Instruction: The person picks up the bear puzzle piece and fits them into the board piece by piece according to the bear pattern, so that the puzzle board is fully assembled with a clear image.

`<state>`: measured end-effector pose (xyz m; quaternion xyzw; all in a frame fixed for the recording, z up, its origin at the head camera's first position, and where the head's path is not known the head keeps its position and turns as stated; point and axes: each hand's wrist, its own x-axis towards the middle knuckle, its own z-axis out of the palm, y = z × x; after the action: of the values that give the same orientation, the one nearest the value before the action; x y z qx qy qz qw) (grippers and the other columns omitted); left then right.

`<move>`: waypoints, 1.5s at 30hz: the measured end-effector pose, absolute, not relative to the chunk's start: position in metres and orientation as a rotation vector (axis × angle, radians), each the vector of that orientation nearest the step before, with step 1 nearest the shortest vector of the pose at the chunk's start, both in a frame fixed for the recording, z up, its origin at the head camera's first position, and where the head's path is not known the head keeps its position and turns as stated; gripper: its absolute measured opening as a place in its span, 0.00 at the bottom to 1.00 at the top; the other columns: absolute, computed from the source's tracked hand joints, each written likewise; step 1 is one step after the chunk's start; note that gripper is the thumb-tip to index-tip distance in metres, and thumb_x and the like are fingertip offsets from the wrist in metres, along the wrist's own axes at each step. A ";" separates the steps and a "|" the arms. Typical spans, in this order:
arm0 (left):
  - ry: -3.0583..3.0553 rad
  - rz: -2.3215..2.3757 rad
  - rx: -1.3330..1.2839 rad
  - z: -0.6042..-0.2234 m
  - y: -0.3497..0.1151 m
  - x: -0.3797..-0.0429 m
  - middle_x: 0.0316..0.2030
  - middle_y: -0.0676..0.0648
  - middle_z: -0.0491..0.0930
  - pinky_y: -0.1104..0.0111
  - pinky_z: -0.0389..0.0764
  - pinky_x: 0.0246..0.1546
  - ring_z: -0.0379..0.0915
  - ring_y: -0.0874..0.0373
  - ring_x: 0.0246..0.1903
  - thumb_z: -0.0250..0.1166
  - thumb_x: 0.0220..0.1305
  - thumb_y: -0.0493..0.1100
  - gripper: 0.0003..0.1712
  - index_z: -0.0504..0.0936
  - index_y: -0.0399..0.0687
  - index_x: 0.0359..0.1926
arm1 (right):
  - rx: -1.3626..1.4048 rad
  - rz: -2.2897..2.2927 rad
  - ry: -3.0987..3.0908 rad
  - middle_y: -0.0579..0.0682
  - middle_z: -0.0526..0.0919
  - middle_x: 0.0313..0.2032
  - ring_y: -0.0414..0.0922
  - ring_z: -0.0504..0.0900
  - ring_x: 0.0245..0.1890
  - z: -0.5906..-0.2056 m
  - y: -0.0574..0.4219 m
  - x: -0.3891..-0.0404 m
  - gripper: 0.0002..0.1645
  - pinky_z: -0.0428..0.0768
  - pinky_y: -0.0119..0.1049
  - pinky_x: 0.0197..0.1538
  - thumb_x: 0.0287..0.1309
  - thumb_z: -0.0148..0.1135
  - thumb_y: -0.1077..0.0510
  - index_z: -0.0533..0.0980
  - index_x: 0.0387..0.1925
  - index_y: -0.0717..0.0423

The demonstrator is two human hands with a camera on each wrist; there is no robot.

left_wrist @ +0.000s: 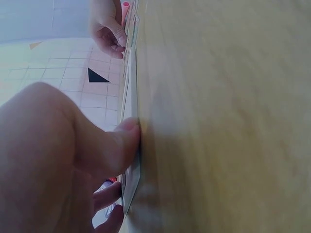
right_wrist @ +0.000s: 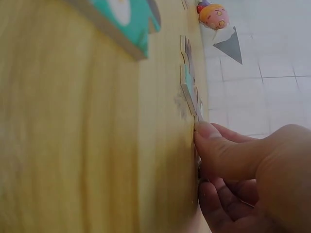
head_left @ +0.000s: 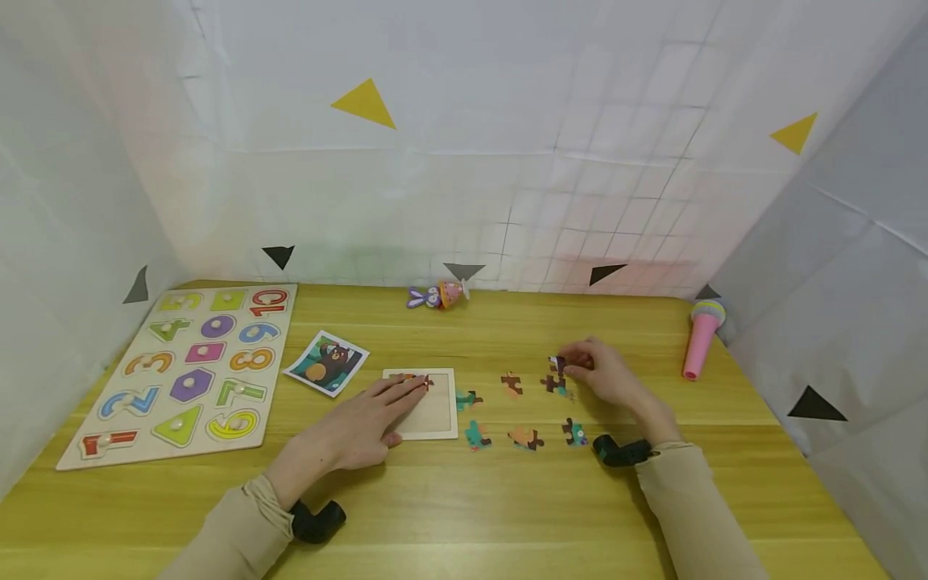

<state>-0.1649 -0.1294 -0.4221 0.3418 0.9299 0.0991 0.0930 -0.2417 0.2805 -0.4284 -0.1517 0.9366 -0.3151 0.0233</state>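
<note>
My left hand (head_left: 362, 423) rests on a square wooden puzzle tray (head_left: 444, 427), fingers stretched over its upper left part. In the left wrist view the thumb touches the rim of the tray (left_wrist: 130, 187). An orange-brown piece inside the tray shows partly by the fingertips; the hand hides the rest. To the right, my right hand (head_left: 605, 374) pinches a dark jigsaw puzzle piece (head_left: 556, 364) between thumb and fingers. Just below it lies a brown and teal piece (head_left: 553, 384). The right wrist view shows the thumb low against the table beside flat pieces (right_wrist: 189, 87).
Several loose pieces (head_left: 525, 438) lie right of the tray. A bear picture card (head_left: 328, 363) and a number-and-shape board (head_left: 163, 387) are at left. A rabbit toy (head_left: 438, 296) lies at the back, a pink toy microphone (head_left: 700, 342) at far right. White curtains surround the table.
</note>
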 end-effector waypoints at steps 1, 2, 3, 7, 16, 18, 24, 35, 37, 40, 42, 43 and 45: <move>2.761 0.293 1.016 -0.422 -0.129 -0.165 0.79 0.48 0.49 0.50 0.57 0.74 0.44 0.46 0.77 0.55 0.71 0.41 0.40 0.50 0.49 0.80 | -0.466 -0.975 2.903 0.58 0.77 0.44 0.51 0.78 0.44 -0.428 0.280 -0.242 0.15 0.78 0.43 0.47 0.67 0.61 0.65 0.79 0.53 0.64; 2.763 0.293 1.019 -0.422 -0.129 -0.165 0.79 0.47 0.49 0.50 0.57 0.74 0.44 0.45 0.77 0.55 0.71 0.41 0.40 0.50 0.49 0.80 | -0.463 -0.976 2.906 0.58 0.77 0.44 0.51 0.78 0.44 -0.428 0.280 -0.242 0.14 0.78 0.43 0.47 0.67 0.61 0.65 0.79 0.53 0.64; 2.764 0.293 1.021 -0.422 -0.129 -0.165 0.79 0.47 0.49 0.49 0.57 0.74 0.44 0.45 0.77 0.55 0.71 0.41 0.40 0.50 0.48 0.80 | -0.463 -0.977 2.908 0.58 0.77 0.43 0.51 0.78 0.43 -0.428 0.280 -0.242 0.14 0.78 0.44 0.47 0.67 0.61 0.65 0.79 0.52 0.65; 2.770 0.306 1.042 -0.422 -0.129 -0.164 0.79 0.46 0.50 0.49 0.57 0.74 0.45 0.44 0.77 0.55 0.71 0.40 0.40 0.51 0.46 0.79 | -0.484 -0.972 2.919 0.58 0.78 0.43 0.51 0.78 0.42 -0.427 0.281 -0.241 0.13 0.77 0.45 0.47 0.66 0.61 0.66 0.79 0.51 0.65; 2.768 0.315 1.050 -0.421 -0.129 -0.163 0.79 0.45 0.50 0.49 0.56 0.74 0.45 0.44 0.77 0.55 0.70 0.40 0.40 0.51 0.45 0.79 | -0.524 -0.946 2.933 0.58 0.78 0.43 0.51 0.78 0.42 -0.430 0.281 -0.241 0.12 0.78 0.44 0.47 0.66 0.61 0.67 0.79 0.50 0.65; 2.767 0.317 1.049 -0.421 -0.129 -0.163 0.79 0.45 0.50 0.49 0.56 0.74 0.45 0.44 0.77 0.55 0.70 0.40 0.40 0.51 0.45 0.79 | -0.533 -0.946 2.933 0.58 0.78 0.43 0.51 0.78 0.42 -0.430 0.281 -0.240 0.12 0.78 0.44 0.47 0.66 0.60 0.67 0.79 0.50 0.65; 2.766 0.323 1.042 -0.421 -0.129 -0.163 0.79 0.46 0.50 0.49 0.57 0.74 0.45 0.44 0.77 0.55 0.71 0.40 0.40 0.51 0.46 0.79 | -0.568 -0.947 2.937 0.58 0.78 0.42 0.51 0.79 0.42 -0.428 0.281 -0.240 0.12 0.78 0.44 0.46 0.66 0.61 0.67 0.79 0.50 0.66; 2.764 0.327 1.037 -0.423 -0.129 -0.164 0.79 0.47 0.49 0.49 0.56 0.74 0.44 0.45 0.78 0.55 0.70 0.41 0.40 0.50 0.48 0.80 | -0.534 -0.948 2.957 0.59 0.77 0.44 0.50 0.78 0.43 -0.429 0.283 -0.239 0.11 0.77 0.43 0.46 0.69 0.58 0.66 0.78 0.50 0.65; 2.764 0.327 1.036 -0.423 -0.130 -0.164 0.79 0.47 0.49 0.49 0.56 0.74 0.43 0.45 0.78 0.54 0.70 0.41 0.40 0.50 0.48 0.80 | -0.533 -0.961 2.959 0.59 0.77 0.45 0.50 0.78 0.43 -0.429 0.283 -0.240 0.11 0.78 0.43 0.46 0.69 0.58 0.67 0.78 0.50 0.65; 2.766 0.323 1.032 -0.422 -0.130 -0.164 0.79 0.47 0.49 0.49 0.56 0.74 0.43 0.45 0.78 0.54 0.71 0.41 0.40 0.51 0.48 0.79 | -0.529 -0.972 2.965 0.59 0.79 0.45 0.51 0.80 0.44 -0.428 0.283 -0.241 0.11 0.79 0.45 0.47 0.69 0.57 0.67 0.78 0.50 0.65; 2.767 0.323 1.034 -0.422 -0.130 -0.164 0.79 0.47 0.49 0.49 0.56 0.74 0.44 0.45 0.77 0.54 0.70 0.40 0.40 0.51 0.47 0.79 | -0.525 -0.973 2.967 0.59 0.80 0.46 0.52 0.80 0.44 -0.428 0.284 -0.241 0.12 0.79 0.47 0.48 0.69 0.57 0.67 0.78 0.51 0.65; 2.769 0.324 1.037 -0.422 -0.130 -0.164 0.79 0.46 0.50 0.49 0.57 0.74 0.44 0.44 0.77 0.55 0.70 0.40 0.40 0.51 0.47 0.79 | -0.527 -0.970 2.971 0.60 0.80 0.46 0.53 0.80 0.45 -0.428 0.283 -0.241 0.12 0.79 0.48 0.48 0.68 0.58 0.67 0.78 0.51 0.65; 2.771 0.325 1.042 -0.421 -0.130 -0.163 0.79 0.46 0.50 0.49 0.57 0.73 0.45 0.44 0.77 0.55 0.70 0.40 0.40 0.52 0.46 0.79 | -0.526 -0.966 2.975 0.60 0.80 0.46 0.53 0.81 0.45 -0.428 0.283 -0.241 0.12 0.79 0.49 0.49 0.68 0.57 0.68 0.78 0.51 0.65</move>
<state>-0.1634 -0.1301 -0.4215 0.3485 0.9274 0.1088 0.0815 -0.2407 0.2835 -0.4283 -0.1657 0.9379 -0.3045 -0.0152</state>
